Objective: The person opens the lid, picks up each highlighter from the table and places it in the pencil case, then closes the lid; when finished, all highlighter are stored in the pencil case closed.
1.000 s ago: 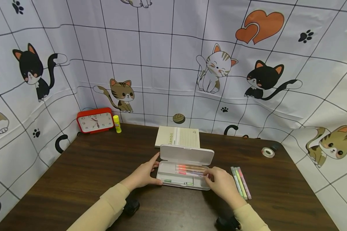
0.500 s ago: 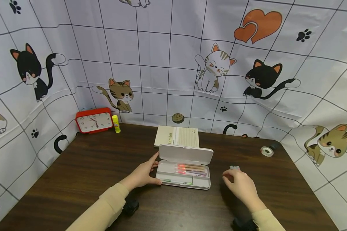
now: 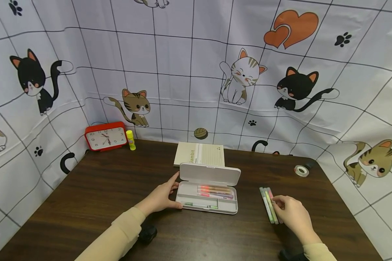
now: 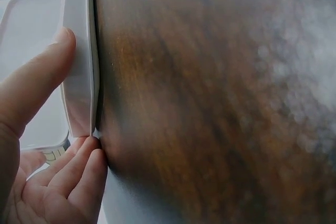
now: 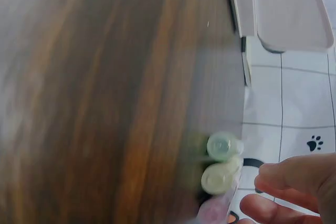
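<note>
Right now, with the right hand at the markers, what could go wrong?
The right hand is by the pink marker, which lies alongside the yellow marker, so grasping one might roll the other. The left hand grips only the left end of the pencil case; a jolt there could shift the case or perhaps drop its raised lid.

Red clock (image 3: 106, 137) beside yellow glue stick (image 3: 131, 140), pale notebook (image 3: 200, 154), tape roll (image 3: 301, 175).

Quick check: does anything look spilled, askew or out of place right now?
Nothing stands out. The pencil case is open with pens lying inside, the three markers lie side by side near the right hand, and the clock and glue stick stand at the back left. I see no spill or damage.
</note>
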The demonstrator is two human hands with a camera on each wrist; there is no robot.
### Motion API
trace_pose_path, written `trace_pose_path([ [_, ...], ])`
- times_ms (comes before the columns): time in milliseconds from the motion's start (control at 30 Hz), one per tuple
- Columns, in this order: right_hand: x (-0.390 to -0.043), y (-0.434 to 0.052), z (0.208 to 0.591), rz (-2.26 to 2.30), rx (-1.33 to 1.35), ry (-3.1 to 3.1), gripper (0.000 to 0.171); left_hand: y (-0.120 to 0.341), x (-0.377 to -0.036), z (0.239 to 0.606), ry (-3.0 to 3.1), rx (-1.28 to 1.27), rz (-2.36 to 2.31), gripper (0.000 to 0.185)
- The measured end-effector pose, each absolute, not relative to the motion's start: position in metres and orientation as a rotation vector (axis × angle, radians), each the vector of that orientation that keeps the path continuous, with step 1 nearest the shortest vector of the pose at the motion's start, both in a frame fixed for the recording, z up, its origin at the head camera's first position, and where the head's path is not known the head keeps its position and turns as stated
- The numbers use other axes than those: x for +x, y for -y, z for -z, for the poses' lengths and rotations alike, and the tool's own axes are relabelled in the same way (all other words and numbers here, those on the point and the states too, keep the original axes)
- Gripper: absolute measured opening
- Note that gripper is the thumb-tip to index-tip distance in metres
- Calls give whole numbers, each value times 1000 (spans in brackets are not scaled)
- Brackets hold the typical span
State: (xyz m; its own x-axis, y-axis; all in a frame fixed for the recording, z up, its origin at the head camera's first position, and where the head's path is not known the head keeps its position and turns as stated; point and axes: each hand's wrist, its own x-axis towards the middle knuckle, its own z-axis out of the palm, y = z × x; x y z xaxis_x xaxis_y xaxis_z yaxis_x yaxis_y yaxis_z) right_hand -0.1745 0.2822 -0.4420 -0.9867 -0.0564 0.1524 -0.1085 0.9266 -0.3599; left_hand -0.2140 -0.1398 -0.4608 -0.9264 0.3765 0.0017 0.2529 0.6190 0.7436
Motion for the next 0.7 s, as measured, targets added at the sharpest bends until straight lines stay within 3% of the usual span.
trace_pose_path([
  [700,-183,-297,449,-637,98,3009,23,140,-214,461,-2682,511,-1195,113],
])
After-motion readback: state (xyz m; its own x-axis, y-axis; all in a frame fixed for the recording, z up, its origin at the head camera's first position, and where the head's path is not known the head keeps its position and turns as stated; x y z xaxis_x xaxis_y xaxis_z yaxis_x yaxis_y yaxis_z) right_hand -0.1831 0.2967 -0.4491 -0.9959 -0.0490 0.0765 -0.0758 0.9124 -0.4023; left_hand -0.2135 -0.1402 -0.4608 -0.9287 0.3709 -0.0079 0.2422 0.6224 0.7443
